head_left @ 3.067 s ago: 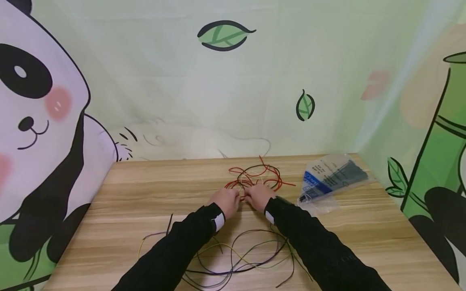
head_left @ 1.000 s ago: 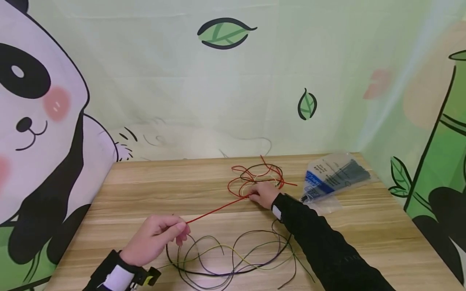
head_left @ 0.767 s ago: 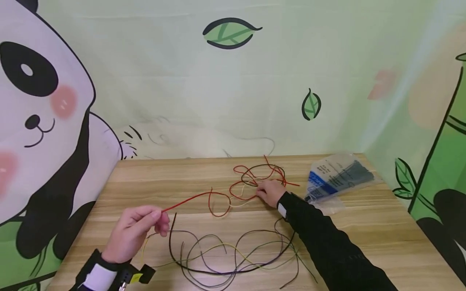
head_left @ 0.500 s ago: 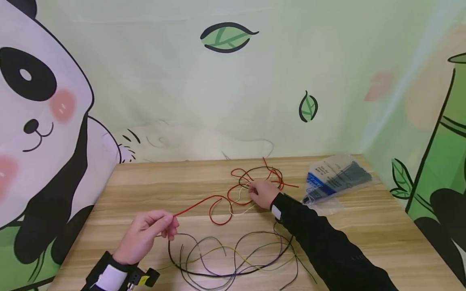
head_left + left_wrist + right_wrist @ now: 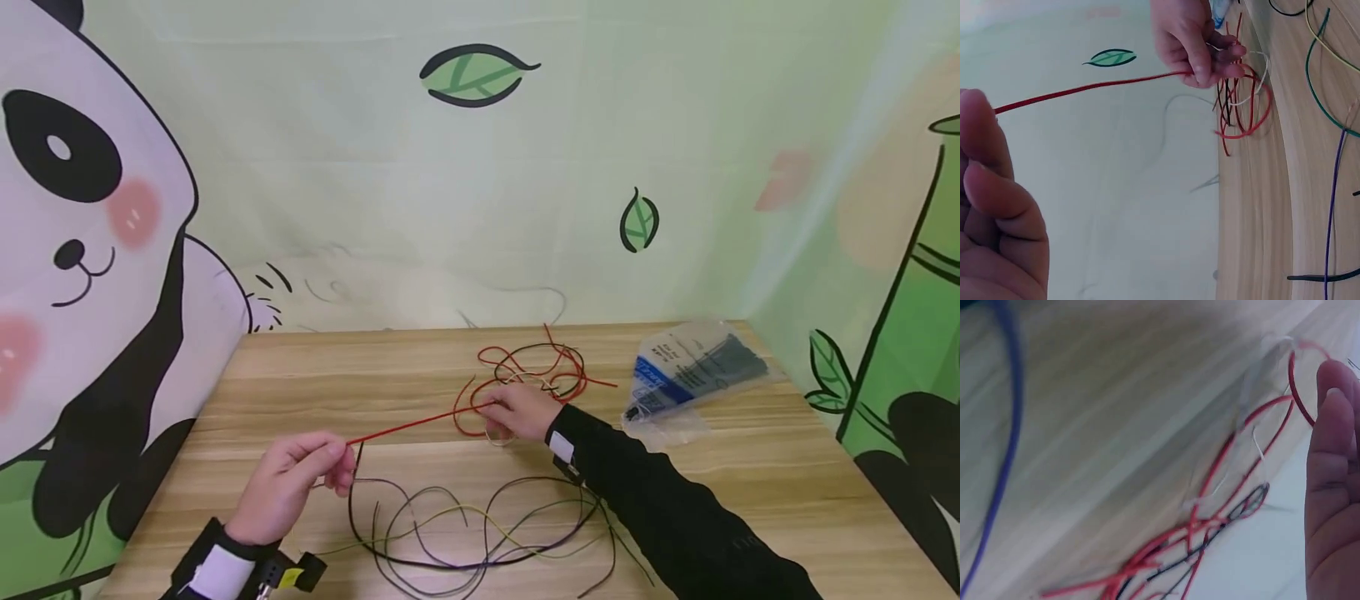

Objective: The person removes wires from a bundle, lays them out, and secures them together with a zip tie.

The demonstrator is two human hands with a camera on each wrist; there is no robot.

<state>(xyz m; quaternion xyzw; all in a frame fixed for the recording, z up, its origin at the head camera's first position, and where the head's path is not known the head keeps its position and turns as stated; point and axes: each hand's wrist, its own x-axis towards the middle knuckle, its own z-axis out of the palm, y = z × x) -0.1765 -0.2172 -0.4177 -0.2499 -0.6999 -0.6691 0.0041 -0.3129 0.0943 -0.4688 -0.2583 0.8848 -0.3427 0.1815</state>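
Across the middle of the wooden table [image 5: 300, 392], a red wire [image 5: 412, 426] runs almost straight between my two hands, rising a little from left to right. On the left, my left hand [image 5: 292, 479] holds one stretch of it in a narrow pinch of thumb and forefinger, with the other fingers bent in beneath. Farther off and to the right, my right hand [image 5: 521, 412] pinches the same wire at its other side, so my grip is narrow there too.

Just beyond the right hand lies a loose tangle of red wires [image 5: 581, 367], mixed with a thin black wire [image 5: 543, 344] looping among them. A white wire [image 5: 1265, 65] curls out of that heap too. One red curve shows close by my right fingers; I can't tell if it belongs to the wire I hold.

Nearer to me, well apart from the heap, other wires cross in wide loops: a thick black one [image 5: 450, 569], a yellow one [image 5: 483, 512], a green one [image 5: 1309, 75] and a purple one [image 5: 1334, 187]. On the far right rests a clear plastic bag [image 5: 708, 367] with a blue band and a bundle of dark strips inside. Behind the table hangs a pale green cloth [image 5: 360, 192], printed with a panda [image 5: 161, 321] on the left and leaves.
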